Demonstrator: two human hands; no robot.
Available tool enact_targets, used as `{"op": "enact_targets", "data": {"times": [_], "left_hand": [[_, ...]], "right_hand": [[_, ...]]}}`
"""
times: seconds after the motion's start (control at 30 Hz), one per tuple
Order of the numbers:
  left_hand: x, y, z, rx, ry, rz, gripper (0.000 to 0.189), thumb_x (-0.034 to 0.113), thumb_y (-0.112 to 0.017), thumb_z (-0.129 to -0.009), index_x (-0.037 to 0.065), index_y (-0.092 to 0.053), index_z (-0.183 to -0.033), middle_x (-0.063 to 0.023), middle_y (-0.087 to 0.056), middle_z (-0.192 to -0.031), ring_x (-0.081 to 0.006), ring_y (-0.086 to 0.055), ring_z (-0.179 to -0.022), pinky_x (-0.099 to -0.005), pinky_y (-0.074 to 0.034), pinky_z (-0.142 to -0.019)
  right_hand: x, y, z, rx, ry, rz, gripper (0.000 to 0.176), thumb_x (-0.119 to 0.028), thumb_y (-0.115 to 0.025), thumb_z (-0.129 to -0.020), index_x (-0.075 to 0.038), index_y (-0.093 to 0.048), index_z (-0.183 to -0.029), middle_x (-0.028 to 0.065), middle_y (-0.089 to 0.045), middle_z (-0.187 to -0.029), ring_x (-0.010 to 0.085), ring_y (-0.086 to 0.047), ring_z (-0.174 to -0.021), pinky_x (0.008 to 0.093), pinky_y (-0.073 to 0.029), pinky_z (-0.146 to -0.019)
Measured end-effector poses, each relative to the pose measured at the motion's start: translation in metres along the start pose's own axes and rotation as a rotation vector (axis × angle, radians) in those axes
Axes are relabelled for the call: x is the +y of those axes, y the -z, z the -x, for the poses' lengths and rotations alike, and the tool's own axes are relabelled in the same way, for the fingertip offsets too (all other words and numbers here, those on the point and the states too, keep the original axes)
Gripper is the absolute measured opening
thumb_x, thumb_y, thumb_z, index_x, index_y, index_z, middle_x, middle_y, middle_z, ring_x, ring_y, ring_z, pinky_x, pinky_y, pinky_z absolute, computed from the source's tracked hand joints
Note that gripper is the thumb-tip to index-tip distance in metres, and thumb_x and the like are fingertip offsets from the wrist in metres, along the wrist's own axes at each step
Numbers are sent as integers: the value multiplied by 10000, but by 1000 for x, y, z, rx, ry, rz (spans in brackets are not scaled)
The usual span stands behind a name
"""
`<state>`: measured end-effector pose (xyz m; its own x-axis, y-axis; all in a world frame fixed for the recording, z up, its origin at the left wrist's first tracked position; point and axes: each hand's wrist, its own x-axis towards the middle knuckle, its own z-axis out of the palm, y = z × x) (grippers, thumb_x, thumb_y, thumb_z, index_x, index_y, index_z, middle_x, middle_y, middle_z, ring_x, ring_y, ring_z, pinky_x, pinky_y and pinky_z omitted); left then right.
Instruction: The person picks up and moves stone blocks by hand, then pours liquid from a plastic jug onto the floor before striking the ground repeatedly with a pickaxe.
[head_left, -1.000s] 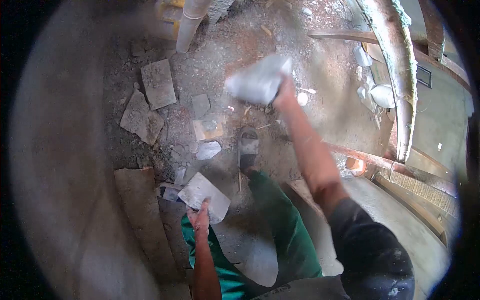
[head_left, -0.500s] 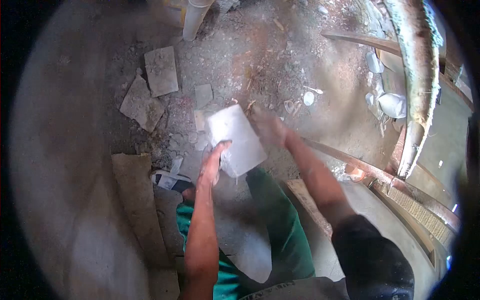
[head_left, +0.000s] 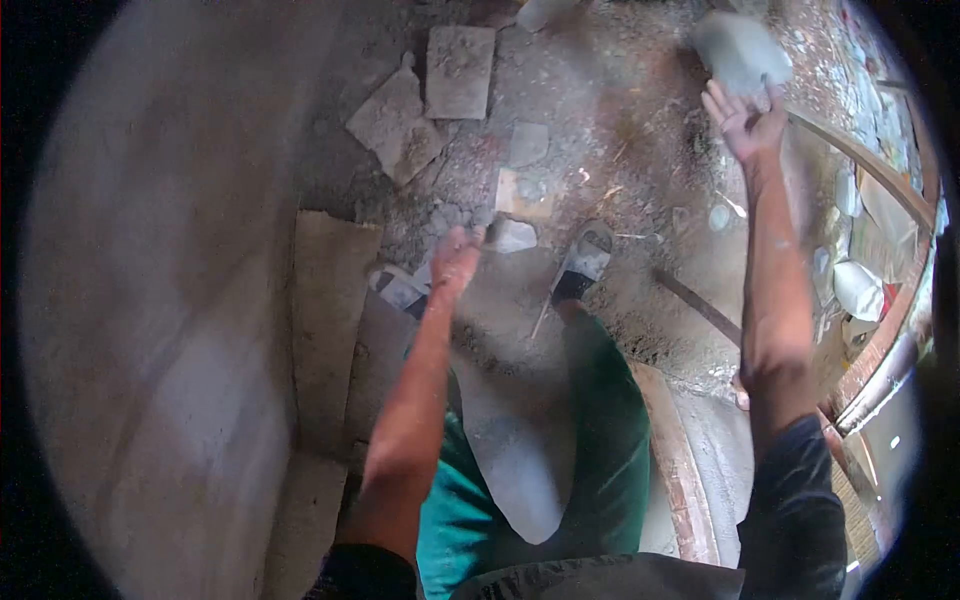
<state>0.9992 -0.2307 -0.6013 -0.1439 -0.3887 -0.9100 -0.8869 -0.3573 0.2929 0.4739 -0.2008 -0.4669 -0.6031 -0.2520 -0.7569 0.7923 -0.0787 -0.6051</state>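
Note:
My right hand (head_left: 745, 122) is stretched out at the upper right, palm showing and fingers spread. Just beyond its fingertips is a pale, blurred block (head_left: 742, 52), which overlaps the fingertips in this view. My left hand (head_left: 457, 262) hangs over the rubble at the centre left, its fingers loosely bent and apart with nothing visible in them. Beside it on the ground lies a small white chunk (head_left: 515, 236). My two feet in sandals (head_left: 590, 250) stand on the dusty floor below.
Broken flat slabs (head_left: 460, 72) and a jagged piece (head_left: 400, 130) lie ahead on the left. A long board (head_left: 335, 330) runs along the wall. To the right are a curved wooden strip (head_left: 860, 160), a thin bar (head_left: 700, 305) and a white bag-like lump (head_left: 858, 290).
The white block has left my left hand and is now at the upper right beyond my right hand. My right arm has swung outward, and the view has shifted.

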Motion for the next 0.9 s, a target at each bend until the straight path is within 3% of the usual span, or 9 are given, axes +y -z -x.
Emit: {"op": "enact_targets", "data": {"times": [0.07, 0.1, 0.17, 0.23, 0.3, 0.4, 0.5, 0.83, 0.9], "left_hand": [[-27, 25, -11, 136, -8, -160, 899, 707, -583, -846, 7, -521, -1406, -242, -551, -1398, -412, -497, -1315, -444, -383, -1108], [-33, 36, -12, 239, -14, -253, 894, 696, -583, -850, 8, -507, -1416, -245, -545, -1401, -417, -492, -1314, -454, -377, -1113], [-19, 72, -20, 338, -136, -337, 927, 673, -603, -847, 3, -428, -1463, -258, -503, -1433, -420, -454, -1346, -481, -347, -1134], [-7, 101, -59, 481, -238, -413, 974, 649, -644, -832, 6, -353, -1503, -272, -446, -1475, -455, -411, -1369, -492, -331, -1145], [36, 141, -91, 516, -281, -369, 1002, 628, -679, -818, 14, -321, -1525, -289, -391, -1509, -475, -353, -1406, -513, -300, -1164], [29, 185, -202, 701, -526, -436, 1138, 739, -632, -795, 12, -215, -1565, -297, -268, -1574, -464, -274, -1454, -517, -268, -1185], [69, 209, -216, 418, -378, -648, 1232, 814, -636, -728, -30, -248, -1537, -294, -303, -1556, -461, -298, -1441, -495, -292, -1175], [47, 219, -210, 476, -492, -554, 1136, 739, -745, -688, -68, -438, -1427, -284, -520, -1400, -430, -513, -1294, -437, -406, -1108], [25, 217, -213, 557, -377, -492, 1072, 696, -772, -695, -61, -483, -1397, -258, -567, -1361, -397, -554, -1257, -426, -425, -1089]], "right_hand": [[13, -14, -30, 19, 63, 402, 742, -430, -683, -892, -111, -383, -1491, 280, -537, -1328, 342, -571, -1212, 520, -488, -1055], [32, -15, -34, -193, 39, 718, 720, -492, -638, -916, -139, -400, -1497, 239, -548, -1331, 304, -583, -1188, 461, -519, -1009], [87, -40, -23, -316, -96, 1225, 663, -514, -604, -934, -147, -466, -1468, 189, -567, -1329, 264, -589, -1156, 395, -537, -936], [164, -33, -43, -502, -214, 1179, 580, -525, -587, -947, -144, -578, -1384, 117, -612, -1284, 229, -609, -1088, 352, -535, -868], [242, -42, -68, -568, -168, 1303, 528, -511, -575, -959, -104, -657, -1286, 79, -663, -1191, 211, -630, -1018, 356, -533, -872], [326, -87, -71, -642, -1, 1316, 502, -478, -559, -974, -47, -698, -1191, 77, -689, -1102, 210, -642, -970, 378, -537, -867], [378, -114, -95, -596, 167, 1297, 482, -466, -573, -962, -62, -674, -1205, 90, -656, -1150, 223, -611, -1020, 395, -509, -904], [451, -86, -184, -676, 304, 1372, 610, -505, -645, -891, -160, -521, -1379, 123, -500, -1388, 271, -463, -1243, 452, -368, -1065], [443, -76, -140, -794, 380, 1282, 581, -405, -769, -803, -118, -605, -1280, 127, -620, -1238, 275, -603, -1077, 442, -484, -952]]}}
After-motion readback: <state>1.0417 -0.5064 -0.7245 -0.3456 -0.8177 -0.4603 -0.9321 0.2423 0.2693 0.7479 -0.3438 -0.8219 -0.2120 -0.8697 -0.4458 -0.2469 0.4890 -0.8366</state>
